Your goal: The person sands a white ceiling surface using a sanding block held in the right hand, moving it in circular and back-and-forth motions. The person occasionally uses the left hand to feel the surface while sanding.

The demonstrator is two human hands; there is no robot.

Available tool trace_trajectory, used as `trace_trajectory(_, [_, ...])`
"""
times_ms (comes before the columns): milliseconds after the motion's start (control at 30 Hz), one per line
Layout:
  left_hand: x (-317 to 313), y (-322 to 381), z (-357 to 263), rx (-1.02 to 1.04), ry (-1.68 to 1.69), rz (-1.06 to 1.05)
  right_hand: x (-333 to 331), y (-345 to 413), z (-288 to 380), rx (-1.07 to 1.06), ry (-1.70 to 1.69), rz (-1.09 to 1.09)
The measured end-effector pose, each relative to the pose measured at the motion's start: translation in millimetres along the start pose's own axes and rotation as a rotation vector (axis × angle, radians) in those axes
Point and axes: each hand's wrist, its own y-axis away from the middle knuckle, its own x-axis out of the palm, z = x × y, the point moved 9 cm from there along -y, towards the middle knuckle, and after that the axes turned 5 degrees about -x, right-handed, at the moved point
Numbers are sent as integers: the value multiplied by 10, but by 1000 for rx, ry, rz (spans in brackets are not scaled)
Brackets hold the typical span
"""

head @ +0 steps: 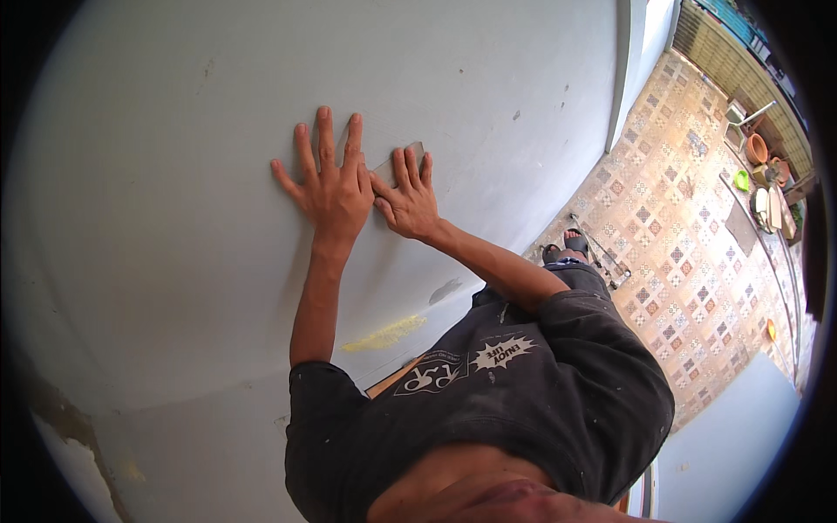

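My left hand (337, 186) lies flat against a pale grey-blue wall (196, 261), its fingers spread and its back showing. Close beside it on the right, my right hand (412, 202) presses a thin greyish sheet (419, 151) to the same wall. One straight edge and a corner of the sheet show past the fingers; the rest is hidden, and its material cannot be told. The left thumb is next to the right index finger near the sheet's left end. Small chips and dark marks dot the wall, and a yellow patch (386, 334) lies lower down.
A patterned tile floor (654, 229) spreads at the right, with my sandalled feet (575, 242) near the wall's base. A thin metal rod-like item (601, 252) lies beside them. Terracotta pots (756, 149) and a green container (741, 180) stand by the far fence. Broken plaster (72, 425) shows at lower left.
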Motion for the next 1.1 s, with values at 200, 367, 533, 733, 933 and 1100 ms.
trace_trajectory(200, [5, -15, -98, 42, -75, -42, -323, -460, -939, 263, 60, -176])
trace_trajectory(367, [31, -19, -120, 31, -53, 12, -598, -524, -1237, 405, -28, -466])
trace_trajectory(533, [38, -66, -289, 12, 8, 1, 396, 595, -394, 303, -92, 239])
trace_trajectory(733, [170, 25, -474, 58, 23, -31, -98, 415, -1366, 412, 20, -238])
trace_trajectory(933, [292, 78, -508, 62, 1, -57, -192, 520, -1626, 684, -127, -360])
trace_trajectory(1100, [316, -7, -568, 67, -83, -121, 305, 1033, -981, 750, -209, 20])
